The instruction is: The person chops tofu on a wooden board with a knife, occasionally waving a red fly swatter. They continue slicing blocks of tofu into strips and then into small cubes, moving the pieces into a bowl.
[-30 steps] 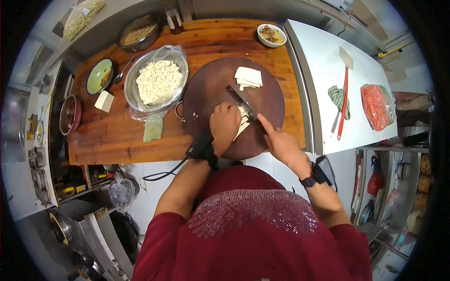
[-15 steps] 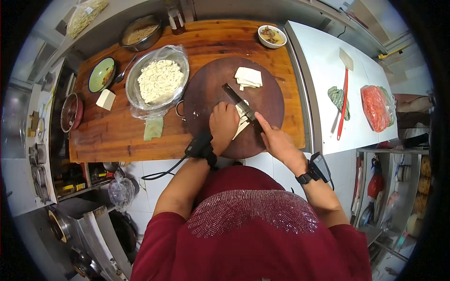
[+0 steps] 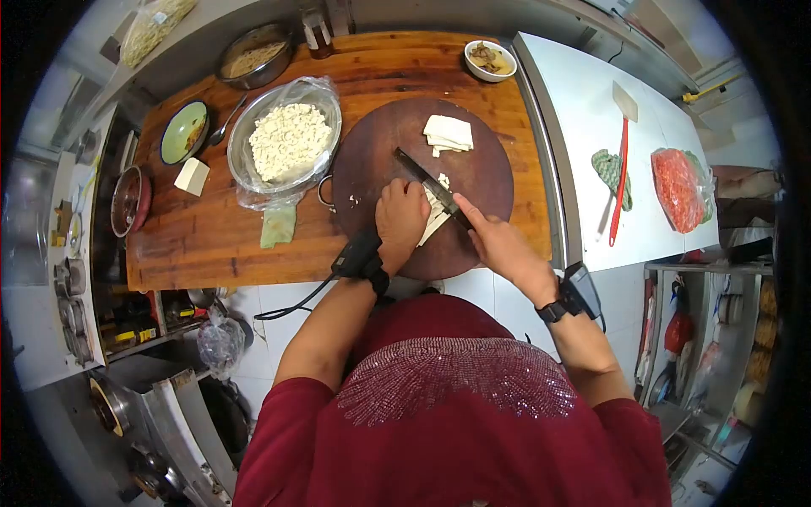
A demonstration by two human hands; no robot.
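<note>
My right hand (image 3: 505,247) grips the handle of a dark-bladed kitchen knife (image 3: 420,172), which lies across a bundle of white tofu strips (image 3: 434,221) on the round wooden cutting board (image 3: 372,160). Curled fingers of my left hand (image 3: 402,215) press on the strips, close beside the blade, and hide part of them. Small cut bits (image 3: 443,181) sit on the blade's far side. Farther back on the board rests a stack of white tofu slices (image 3: 449,133).
Left of the board stands a plastic-lined metal bowl (image 3: 331,127) of white cubes. A tofu block (image 3: 192,177), a green bowl (image 3: 172,149) and a spoon (image 3: 219,137) lie beyond it. On the white counter at right are a red-handled spatula (image 3: 621,165) and a bag of red food (image 3: 676,190).
The knife and both hands have shifted slightly to the left along the strips. The whole view has moved a little; the slice stack stays on its spot.
</note>
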